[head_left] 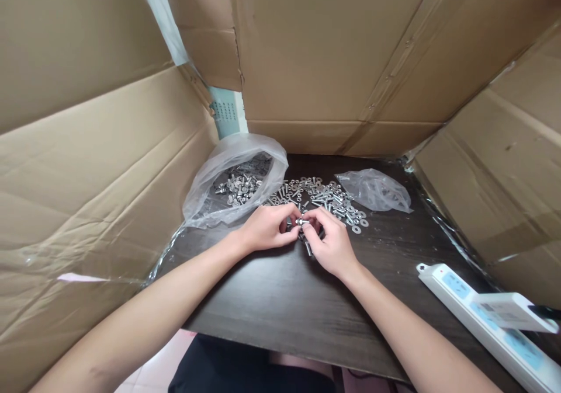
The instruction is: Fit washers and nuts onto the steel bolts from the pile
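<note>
Above the dark table, both hands meet at a small metal bolt (302,222) with what looks like a nut or washer on it. My left hand (269,228) pinches its left end between thumb and fingers. From the other side, the closed thumb and fingertips of my right hand (332,242) grip the bolt too. Below the fingers, another bolt (308,249) juts out beside my right thumb; whether it is held or lies on the table I cannot tell. Just beyond the hands, loose bolts, nuts and washers (326,197) are spread on the tabletop.
A clear plastic bag (199,197), its mouth open, holds many bolts (243,188) at the left. Another crumpled bag (374,188) lies at the right. A white power strip (460,308) with a plugged-in adapter (511,311) sits front right. Cardboard walls (328,48) enclose the table.
</note>
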Demonstrator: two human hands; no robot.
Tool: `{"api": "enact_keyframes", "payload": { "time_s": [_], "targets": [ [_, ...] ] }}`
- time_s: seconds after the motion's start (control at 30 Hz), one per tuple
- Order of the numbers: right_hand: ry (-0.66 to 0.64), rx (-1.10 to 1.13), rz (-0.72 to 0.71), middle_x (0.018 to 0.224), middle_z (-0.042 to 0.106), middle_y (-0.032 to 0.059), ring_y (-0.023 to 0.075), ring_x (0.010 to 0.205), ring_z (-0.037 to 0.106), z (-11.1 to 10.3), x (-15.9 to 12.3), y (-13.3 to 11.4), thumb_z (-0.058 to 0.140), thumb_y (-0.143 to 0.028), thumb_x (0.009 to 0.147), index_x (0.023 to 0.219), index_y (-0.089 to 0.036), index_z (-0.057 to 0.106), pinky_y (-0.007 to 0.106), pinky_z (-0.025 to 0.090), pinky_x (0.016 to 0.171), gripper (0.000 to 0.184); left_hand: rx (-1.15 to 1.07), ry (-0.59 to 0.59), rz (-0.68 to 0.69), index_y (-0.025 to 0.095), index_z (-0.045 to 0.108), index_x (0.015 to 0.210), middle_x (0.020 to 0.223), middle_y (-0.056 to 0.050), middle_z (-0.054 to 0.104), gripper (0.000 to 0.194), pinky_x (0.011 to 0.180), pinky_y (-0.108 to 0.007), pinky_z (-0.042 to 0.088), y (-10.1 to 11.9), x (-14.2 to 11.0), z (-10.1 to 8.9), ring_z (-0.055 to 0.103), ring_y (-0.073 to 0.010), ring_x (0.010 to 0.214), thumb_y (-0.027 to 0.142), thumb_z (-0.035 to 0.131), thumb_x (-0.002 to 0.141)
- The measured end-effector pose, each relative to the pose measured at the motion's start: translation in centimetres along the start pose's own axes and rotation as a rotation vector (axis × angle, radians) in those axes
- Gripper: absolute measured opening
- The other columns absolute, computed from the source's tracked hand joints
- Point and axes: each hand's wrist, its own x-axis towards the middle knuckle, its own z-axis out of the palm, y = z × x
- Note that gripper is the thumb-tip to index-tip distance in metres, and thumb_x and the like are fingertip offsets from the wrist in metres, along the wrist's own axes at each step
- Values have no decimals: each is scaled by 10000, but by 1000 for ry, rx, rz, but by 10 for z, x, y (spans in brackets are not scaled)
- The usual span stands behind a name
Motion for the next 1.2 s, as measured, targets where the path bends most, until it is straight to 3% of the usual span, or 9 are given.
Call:
{"api": "enact_keyframes", "payload": {
  "time_s": [0.2, 0.53, 0.8, 1.2],
  "targets": [
    [-49, -61, -3, 708, 603, 7, 204, 689, 574, 2, 0, 4, 549, -238, 933, 789, -217, 595, 345, 412, 694, 153, 21, -11, -16, 200, 605, 977, 691, 50, 651, 120, 582, -223, 460, 0, 0, -1, 604, -109, 547, 258, 648, 882],
    [11, -13, 30, 825, 606, 20, 189, 679, 552, 2, -1, 1, 564, -235, 897, 920, -214, 612, 338, 438, 676, 57, 9, 5, 9, 198, 610, 981, 688, 55, 647, 111, 573, -220, 447, 1, 0, -1, 598, -102, 542, 233, 649, 884],
    [-58, -15, 6, 737, 574, 5, 195, 692, 554, 3, -1, 3, 552, -217, 909, 817, -212, 595, 331, 405, 664, 102, -10, 17, 16, 190, 616, 970, 708, 47, 662, 111, 558, -215, 428, -1, 0, -1, 585, -96, 531, 229, 652, 873],
    [60, 13, 4, 810, 595, 13, 174, 677, 542, -1, 1, 4, 545, -184, 882, 891, -200, 614, 306, 430, 650, 71, -16, 13, 8, 191, 614, 963, 717, 51, 672, 106, 560, -211, 421, 0, 1, 0, 586, -92, 533, 219, 650, 867]
  ]
}}
